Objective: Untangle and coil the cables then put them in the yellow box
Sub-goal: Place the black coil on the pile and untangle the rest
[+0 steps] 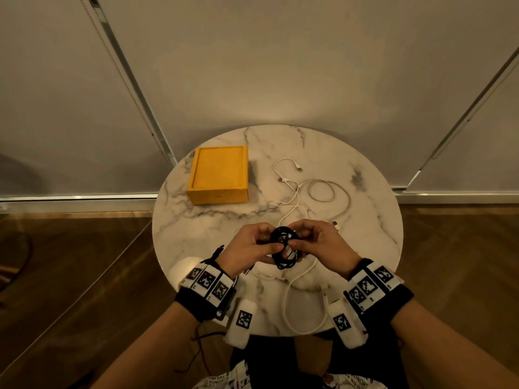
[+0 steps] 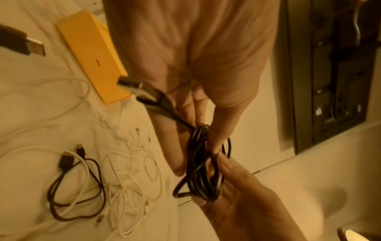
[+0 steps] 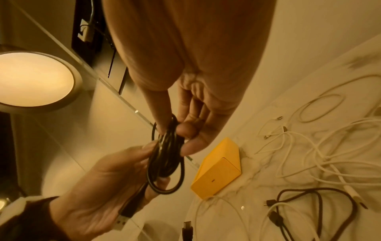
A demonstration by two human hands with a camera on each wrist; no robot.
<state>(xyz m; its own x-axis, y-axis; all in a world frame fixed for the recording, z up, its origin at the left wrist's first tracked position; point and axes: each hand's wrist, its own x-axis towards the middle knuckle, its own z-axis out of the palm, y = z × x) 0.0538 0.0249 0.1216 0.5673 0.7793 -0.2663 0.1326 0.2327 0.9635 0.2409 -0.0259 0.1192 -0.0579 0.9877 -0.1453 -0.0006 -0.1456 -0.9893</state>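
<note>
Our left hand (image 1: 247, 242) pinches one side of a coiled black cable (image 1: 283, 248), thumb and fingers curled round the loops; our right hand (image 1: 317, 242) pinches the other side of the same coil, fingertips closed on it; we hold it up above the near part of the round marble table (image 1: 365, 220). In the right wrist view a USB plug (image 3: 123, 220) on this cable hangs down across our left palm. Under and past our hands lie loose white cables (image 1: 314, 192), looped and crossing each other; how many there are is hard to tell. A second dark cable (image 2: 76, 187) lies on the table too, in a loose loop, touching the white ones. The yellow box (image 1: 219, 175) sits on the far left part of the table, well apart from our hands; its top looks like a shallow tray, with no cable in it.
</note>
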